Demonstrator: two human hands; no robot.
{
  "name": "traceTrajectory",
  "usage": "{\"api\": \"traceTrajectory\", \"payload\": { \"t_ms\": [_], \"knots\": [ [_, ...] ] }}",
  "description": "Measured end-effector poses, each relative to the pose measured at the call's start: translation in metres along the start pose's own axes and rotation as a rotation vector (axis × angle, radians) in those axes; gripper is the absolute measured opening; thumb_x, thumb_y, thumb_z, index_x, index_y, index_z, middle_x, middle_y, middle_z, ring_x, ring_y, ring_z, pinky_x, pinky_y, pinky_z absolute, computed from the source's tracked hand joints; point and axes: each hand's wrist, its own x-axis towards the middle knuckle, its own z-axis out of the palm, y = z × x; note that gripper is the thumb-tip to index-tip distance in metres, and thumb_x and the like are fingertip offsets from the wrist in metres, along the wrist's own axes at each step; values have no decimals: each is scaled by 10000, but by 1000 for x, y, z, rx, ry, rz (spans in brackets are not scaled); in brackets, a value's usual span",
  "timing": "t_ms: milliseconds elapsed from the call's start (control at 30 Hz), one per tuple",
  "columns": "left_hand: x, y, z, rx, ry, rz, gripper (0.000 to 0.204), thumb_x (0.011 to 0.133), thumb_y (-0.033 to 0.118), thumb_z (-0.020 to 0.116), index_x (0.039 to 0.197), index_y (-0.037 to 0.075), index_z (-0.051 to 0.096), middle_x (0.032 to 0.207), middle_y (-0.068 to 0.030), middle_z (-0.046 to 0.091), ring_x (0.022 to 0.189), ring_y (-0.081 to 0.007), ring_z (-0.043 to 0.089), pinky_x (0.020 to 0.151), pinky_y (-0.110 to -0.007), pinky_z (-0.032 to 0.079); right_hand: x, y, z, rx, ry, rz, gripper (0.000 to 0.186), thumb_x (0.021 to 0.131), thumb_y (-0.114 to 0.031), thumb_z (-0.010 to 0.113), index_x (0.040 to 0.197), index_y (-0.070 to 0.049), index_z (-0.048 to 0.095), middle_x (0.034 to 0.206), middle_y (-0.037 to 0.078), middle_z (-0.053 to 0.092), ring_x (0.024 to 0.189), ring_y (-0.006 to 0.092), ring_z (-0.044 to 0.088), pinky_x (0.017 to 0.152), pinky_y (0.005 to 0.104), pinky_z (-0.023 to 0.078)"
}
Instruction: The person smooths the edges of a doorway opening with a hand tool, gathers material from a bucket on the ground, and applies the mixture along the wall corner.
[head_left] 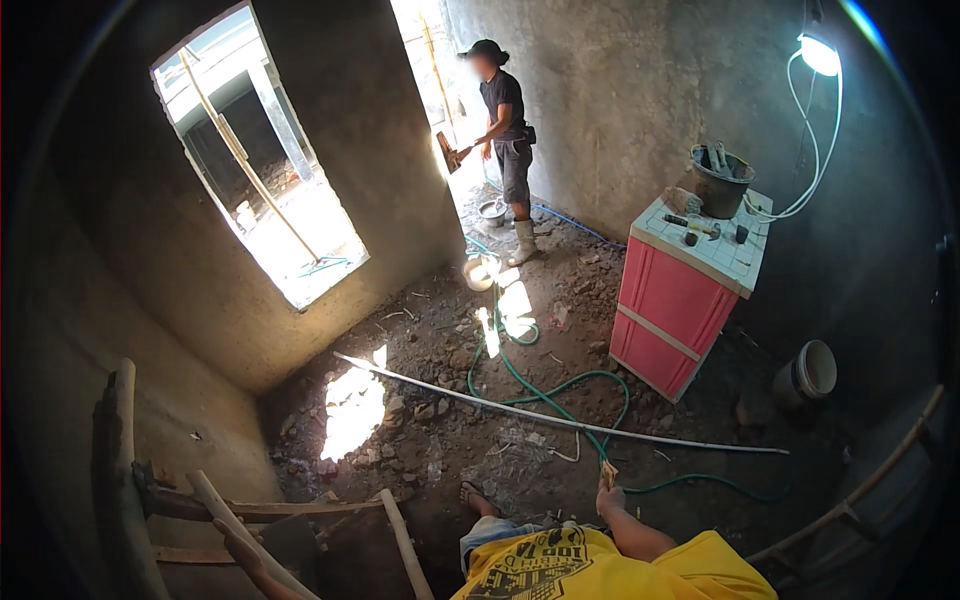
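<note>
My right hand (610, 501) grips a small tan tool (608, 473), perhaps wooden, below the green hose (578, 420) that loops over the rubble floor. My left hand (243, 551) is at the lower left, its fingers against a light wooden pole (220, 505) of the rough timber frame beside the wall. A long white pipe (470, 398) lies across the floor in front of me. My yellow shirt and one sandalled foot show at the bottom.
A person (505, 120) stands in the doorway holding a board, near buckets (480, 275). A pink cabinet (655, 330) bears a bucket (722, 195) and tools. Another bucket (800, 385), a curved ladder (855, 505), a hanging lamp (820, 55) and an unglazed window (290, 230) surround the rubble floor.
</note>
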Motion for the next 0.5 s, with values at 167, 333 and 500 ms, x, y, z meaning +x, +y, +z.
{"api": "traceTrajectory", "payload": {
  "t_ms": [167,333,500],
  "knots": [
    [-37,50,12,18,30,-89,790,805,734,268,959,0,518,541,-25,442,454,-116,441,439,-233,390,-4,-4,1,6,26,40,608,911,-436,419,1206,95,417,1202,243,490,1087,343,506,840,417,427],
    [-7,11,1,-22,20,-74,808,798,743,264,968,-5,517,539,-25,439,453,-113,438,442,-234,390,34,24,18,-14,56,29,598,908,-437,423,1180,95,442,1186,252,497,1089,350,504,838,412,428],
    [-12,19,6,56,33,-95,807,803,739,262,977,-7,515,539,-25,432,456,-117,442,441,-237,389,32,23,16,-31,56,7,590,909,-432,423,1171,96,452,1176,251,505,1073,350,516,824,404,437]
  ]
}}
